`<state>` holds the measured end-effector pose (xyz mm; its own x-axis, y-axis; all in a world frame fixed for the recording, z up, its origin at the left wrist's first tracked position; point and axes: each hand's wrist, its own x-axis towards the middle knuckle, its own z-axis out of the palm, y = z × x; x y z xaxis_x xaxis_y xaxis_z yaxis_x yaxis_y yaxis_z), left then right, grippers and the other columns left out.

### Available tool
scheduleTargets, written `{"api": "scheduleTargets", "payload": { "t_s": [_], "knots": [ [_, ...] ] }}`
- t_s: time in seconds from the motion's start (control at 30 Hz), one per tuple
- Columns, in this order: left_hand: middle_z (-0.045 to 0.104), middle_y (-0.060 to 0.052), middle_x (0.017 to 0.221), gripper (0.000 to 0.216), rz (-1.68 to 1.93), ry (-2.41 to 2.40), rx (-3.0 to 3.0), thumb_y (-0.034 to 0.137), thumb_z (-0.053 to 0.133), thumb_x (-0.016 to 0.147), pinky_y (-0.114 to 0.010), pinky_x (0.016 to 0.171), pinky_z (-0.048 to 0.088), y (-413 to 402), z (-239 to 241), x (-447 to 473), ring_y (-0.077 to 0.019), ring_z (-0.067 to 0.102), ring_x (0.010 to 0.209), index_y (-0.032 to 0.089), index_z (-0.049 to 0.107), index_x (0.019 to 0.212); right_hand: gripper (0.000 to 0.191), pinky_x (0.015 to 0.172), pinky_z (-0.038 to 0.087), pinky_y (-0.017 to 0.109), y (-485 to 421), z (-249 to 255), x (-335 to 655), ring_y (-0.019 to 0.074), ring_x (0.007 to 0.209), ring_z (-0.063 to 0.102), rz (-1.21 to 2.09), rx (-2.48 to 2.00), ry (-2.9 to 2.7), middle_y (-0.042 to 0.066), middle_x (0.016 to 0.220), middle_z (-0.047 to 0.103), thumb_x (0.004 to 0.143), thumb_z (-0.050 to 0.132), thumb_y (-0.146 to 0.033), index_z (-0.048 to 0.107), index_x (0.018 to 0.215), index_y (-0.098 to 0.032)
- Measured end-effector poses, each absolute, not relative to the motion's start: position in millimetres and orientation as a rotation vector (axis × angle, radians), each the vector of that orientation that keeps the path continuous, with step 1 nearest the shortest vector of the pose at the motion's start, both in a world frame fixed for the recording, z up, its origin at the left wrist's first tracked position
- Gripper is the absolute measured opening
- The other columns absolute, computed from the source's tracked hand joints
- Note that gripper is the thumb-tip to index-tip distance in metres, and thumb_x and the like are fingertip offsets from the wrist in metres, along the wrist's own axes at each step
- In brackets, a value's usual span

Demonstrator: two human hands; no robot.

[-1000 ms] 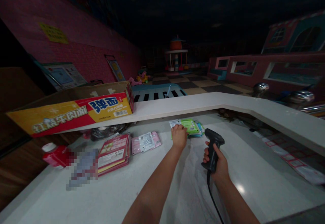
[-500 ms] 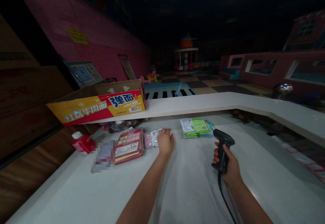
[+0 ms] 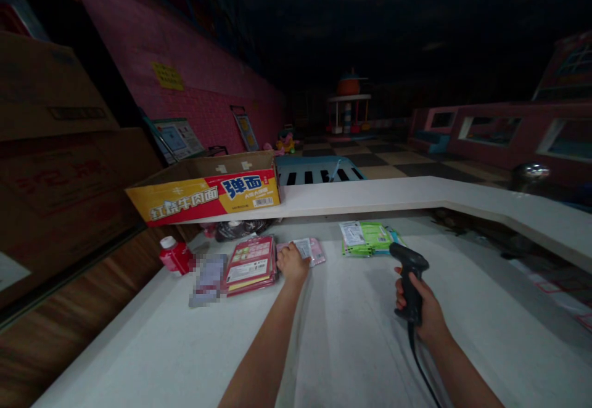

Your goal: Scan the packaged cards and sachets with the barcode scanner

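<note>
My left hand lies on the left end of a pink-and-white packet, its fingers slightly bent and apart, not visibly gripping it. The fingertips reach the right edge of a stack of red flat packages with printed labels. In my right hand, a black corded barcode scanner is gripped by its handle, head up. The scanner's head is just right of a pile of green packets, and its cord runs down toward the bottom edge.
A red bottle with a white cap and a blurred greyish item are on the left of the white counter. Above its back runs a raised white shelf bearing an open noodle carton. Brown boxes are stacked at far left.
My left hand has slid left across the pink-and-white packet, from its right end to its left end. The whole view has shifted slightly. My right hand still holds the scanner.
</note>
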<state>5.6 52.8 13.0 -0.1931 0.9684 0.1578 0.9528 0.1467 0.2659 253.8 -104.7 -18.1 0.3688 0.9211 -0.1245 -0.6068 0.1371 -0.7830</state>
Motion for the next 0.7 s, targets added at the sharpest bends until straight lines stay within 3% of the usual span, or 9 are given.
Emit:
{"api": "scheduleTargets", "payload": {
  "t_s": [0.3, 0.4, 0.5, 0.7],
  "knots": [
    [0.055, -0.023, 0.13, 0.097, 0.433, 2.216, 1.932, 0.03, 0.086, 0.058, -0.038, 0.097, 0.04, 72.3, 21.1, -4.1, -0.035, 0.051, 0.126, 0.011, 0.037, 0.139, 0.046, 0.037, 0.04, 0.022, -103.7, -19.6, 249.5, 0.0102, 0.04, 0.047, 1.146, -0.907, -0.523, -0.005, 0.058, 0.058, 0.071, 0.078, -0.049, 0.062, 0.101, -0.018],
    [0.061, -0.019, 0.122, 0.075, 0.614, 2.049, 1.916, 0.02, 0.084, 0.059, -0.032, 0.09, 0.044, 70.9, 15.0, -9.6, -0.0288, 0.06, 0.115, 0.011, 0.049, 0.125, 0.046, 0.037, 0.038, 0.021, -103.8, -19.6, 249.3, 0.0099, 0.04, 0.047, 1.144, -0.904, -0.507, -0.005, 0.058, 0.057, 0.071, 0.078, -0.049, 0.063, 0.1, -0.018],
    [0.069, -0.009, 0.1, 0.045, 0.867, 1.795, 1.856, 0.009, 0.075, 0.062, -0.027, 0.078, 0.046, 64.5, 1.0, -15.5, -0.0213, 0.067, 0.094, 0.014, 0.057, 0.103, 0.046, 0.038, 0.038, 0.022, -103.9, -20.6, 248.7, 0.01, 0.04, 0.047, 1.156, -0.891, -0.485, -0.004, 0.058, 0.057, 0.07, 0.079, -0.049, 0.063, 0.101, -0.018],
    [0.067, -0.002, 0.075, 0.022, 1.294, 1.294, 1.488, 0.023, 0.071, 0.066, -0.027, 0.065, 0.048, 43.7, -37.2, -20.9, -0.0186, 0.064, 0.071, 0.017, 0.058, 0.084, 0.046, 0.036, 0.037, 0.022, -103.6, -24.3, 247.4, 0.0103, 0.039, 0.046, 1.163, -0.942, -0.529, -0.005, 0.057, 0.056, 0.07, 0.078, -0.051, 0.064, 0.1, -0.019]
  ]
}}
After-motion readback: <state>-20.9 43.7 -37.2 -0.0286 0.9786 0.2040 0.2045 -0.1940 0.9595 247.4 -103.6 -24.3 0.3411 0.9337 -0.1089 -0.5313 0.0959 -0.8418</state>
